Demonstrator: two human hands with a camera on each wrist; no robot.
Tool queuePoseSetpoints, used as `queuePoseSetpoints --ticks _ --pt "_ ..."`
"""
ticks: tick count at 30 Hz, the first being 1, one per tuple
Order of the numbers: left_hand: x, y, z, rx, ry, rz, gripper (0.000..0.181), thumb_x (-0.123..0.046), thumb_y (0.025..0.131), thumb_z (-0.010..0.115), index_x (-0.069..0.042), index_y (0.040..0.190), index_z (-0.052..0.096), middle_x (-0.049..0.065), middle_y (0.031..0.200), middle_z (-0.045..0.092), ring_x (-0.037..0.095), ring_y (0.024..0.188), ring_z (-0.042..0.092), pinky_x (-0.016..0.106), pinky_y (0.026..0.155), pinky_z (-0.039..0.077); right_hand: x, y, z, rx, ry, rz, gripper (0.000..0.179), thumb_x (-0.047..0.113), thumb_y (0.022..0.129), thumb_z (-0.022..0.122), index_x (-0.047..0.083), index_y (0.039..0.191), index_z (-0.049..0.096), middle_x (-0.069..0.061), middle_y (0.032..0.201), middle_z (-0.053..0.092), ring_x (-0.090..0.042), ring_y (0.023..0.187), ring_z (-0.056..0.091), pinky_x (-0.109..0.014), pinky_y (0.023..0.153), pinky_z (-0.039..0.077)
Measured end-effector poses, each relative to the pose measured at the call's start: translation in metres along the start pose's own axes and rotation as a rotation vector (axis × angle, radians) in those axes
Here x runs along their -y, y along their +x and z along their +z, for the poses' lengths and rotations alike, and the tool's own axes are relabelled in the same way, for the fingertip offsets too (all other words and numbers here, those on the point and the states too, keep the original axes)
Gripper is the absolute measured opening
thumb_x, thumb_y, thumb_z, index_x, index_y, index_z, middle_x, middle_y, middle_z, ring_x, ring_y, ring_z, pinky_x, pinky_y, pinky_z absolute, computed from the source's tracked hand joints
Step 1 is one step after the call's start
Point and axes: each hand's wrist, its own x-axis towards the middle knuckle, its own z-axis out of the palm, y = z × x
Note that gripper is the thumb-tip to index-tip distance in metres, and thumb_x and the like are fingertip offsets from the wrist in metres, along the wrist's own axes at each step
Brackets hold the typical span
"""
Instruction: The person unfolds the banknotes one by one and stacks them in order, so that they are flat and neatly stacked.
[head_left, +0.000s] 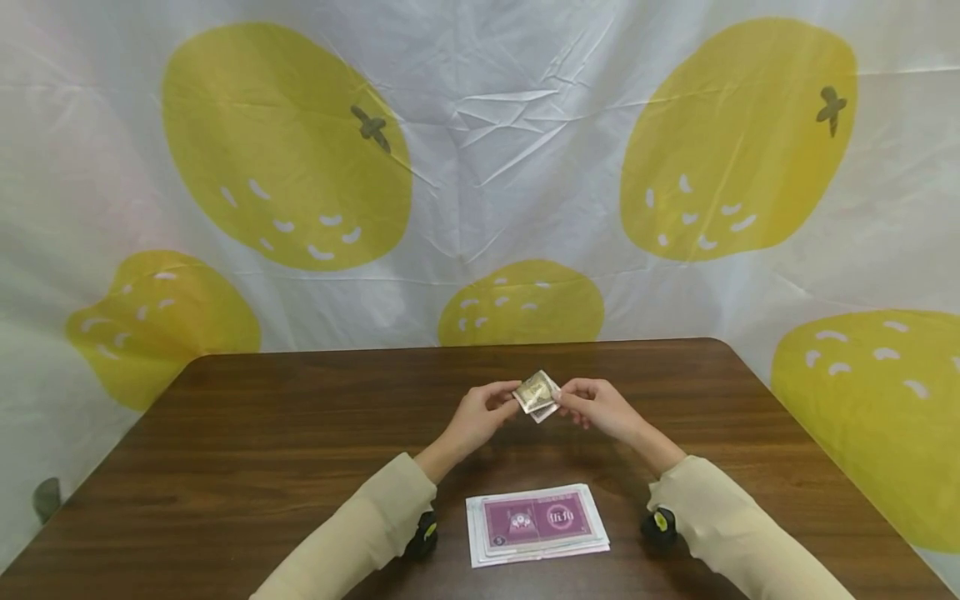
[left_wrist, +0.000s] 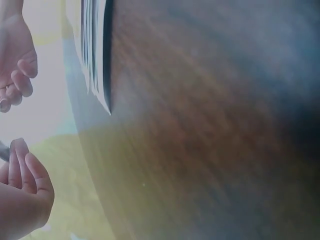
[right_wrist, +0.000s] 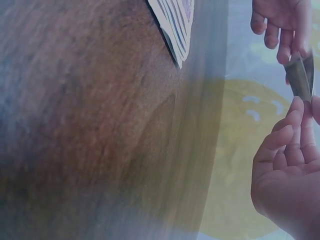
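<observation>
A small folded paper note, yellowish and dark with pale edges, is held above the table between both hands. At its left edge, my left hand pinches it between thumb and fingers. My right hand pinches the right side. In the right wrist view the folded note spans the fingertips of the two hands, its layers slightly apart. The left wrist view shows little of the note at its left edge. Nearer the body lies a stack of paper notes, the top one purple with white print.
The brown wooden table carries the stack. Behind it hangs a white cloth with large yellow fruit prints. Each sleeve has a dark wrist camera near its cuff. A small grey object shows at the table's left edge.
</observation>
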Motion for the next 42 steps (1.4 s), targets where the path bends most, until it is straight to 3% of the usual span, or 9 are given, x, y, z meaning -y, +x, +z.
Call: queuePoseSetpoints --ticks 5,11,17,22,24,27,31,38,42 --pt "0.009 0.002 0.001 -0.022 -0.001 0.02 0.024 -0.002 0.087 0.052 0.012 0.106 0.056 0.027 0.083 0.059 0.042 0.073 0.056 0.041 0.061 0.048 0.004 -0.002 0.0 -0.001 0.002 -0.008 0.022 0.017 0.086 0.057 -0.005 0.085 0.057 -0.018 0.071 0.057 -0.011 0.053 0.046 -0.025 0.046 0.039" --pt "0.029 0.01 0.003 -0.088 0.109 0.033 0.021 -0.011 0.089 0.052 0.006 0.091 0.064 0.019 0.073 0.062 0.032 0.064 0.059 0.022 0.051 0.044 0.003 -0.004 0.001 -0.015 0.003 -0.012 0.023 0.019 0.086 0.057 -0.004 0.086 0.057 -0.021 0.073 0.056 -0.011 0.053 0.046 -0.025 0.046 0.039" --pt "0.031 0.012 0.004 -0.135 0.206 0.071 0.021 -0.012 0.089 0.051 0.001 0.082 0.066 0.013 0.067 0.062 0.023 0.056 0.057 0.021 0.048 0.042 0.004 -0.005 0.003 -0.044 -0.004 -0.016 0.028 0.025 0.086 0.057 -0.002 0.083 0.058 -0.026 0.075 0.054 -0.011 0.053 0.045 -0.024 0.046 0.039" --pt "0.032 0.013 0.006 -0.2 0.312 0.142 0.02 -0.009 0.089 0.051 -0.002 0.076 0.064 0.009 0.062 0.061 0.013 0.051 0.053 0.021 0.048 0.041 0.006 -0.005 0.004 -0.065 -0.002 -0.039 0.032 0.026 0.087 0.057 -0.007 0.084 0.057 -0.02 0.071 0.055 -0.011 0.052 0.045 -0.025 0.046 0.039" --pt "0.031 0.013 0.007 -0.233 0.321 0.143 0.02 -0.008 0.088 0.051 -0.002 0.074 0.063 0.009 0.062 0.06 0.011 0.049 0.052 0.02 0.047 0.041 0.006 -0.005 0.005 -0.064 -0.001 -0.047 0.031 0.023 0.087 0.057 -0.008 0.084 0.056 -0.018 0.07 0.056 -0.011 0.052 0.045 -0.025 0.047 0.039" --pt "0.03 0.013 0.007 -0.281 0.264 0.107 0.019 -0.007 0.088 0.05 -0.001 0.074 0.062 0.011 0.062 0.06 0.009 0.047 0.051 0.02 0.046 0.042 0.007 -0.005 0.007 -0.048 0.014 -0.049 0.025 0.016 0.086 0.057 -0.009 0.083 0.056 -0.015 0.069 0.056 -0.011 0.052 0.045 -0.024 0.046 0.039" --pt "0.031 0.014 0.007 -0.304 0.08 0.019 0.019 -0.007 0.088 0.05 0.003 0.076 0.061 0.016 0.065 0.059 0.007 0.048 0.051 0.026 0.049 0.045 0.008 -0.006 0.009 -0.029 0.041 -0.039 0.016 0.008 0.085 0.057 -0.008 0.083 0.056 -0.008 0.066 0.056 -0.012 0.053 0.047 -0.026 0.047 0.04" --pt "0.031 0.012 0.007 -0.266 -0.253 -0.096 0.023 -0.006 0.089 0.045 0.013 0.08 0.055 0.024 0.073 0.058 0.009 0.054 0.052 0.036 0.063 0.048 0.007 -0.006 0.011 -0.067 0.162 0.017 0.02 0.008 0.083 0.06 -0.006 0.094 0.051 -0.002 0.064 0.058 -0.012 0.053 0.051 -0.027 0.047 0.042" --pt "0.028 0.009 0.008 -0.228 -0.332 -0.12 0.025 -0.006 0.089 0.045 0.017 0.083 0.052 0.022 0.073 0.058 0.009 0.055 0.052 0.035 0.064 0.047 0.007 -0.008 0.011 -0.071 0.172 -0.025 0.028 0.006 0.083 0.059 -0.007 0.105 0.049 -0.003 0.069 0.059 -0.011 0.052 0.05 -0.026 0.047 0.041"
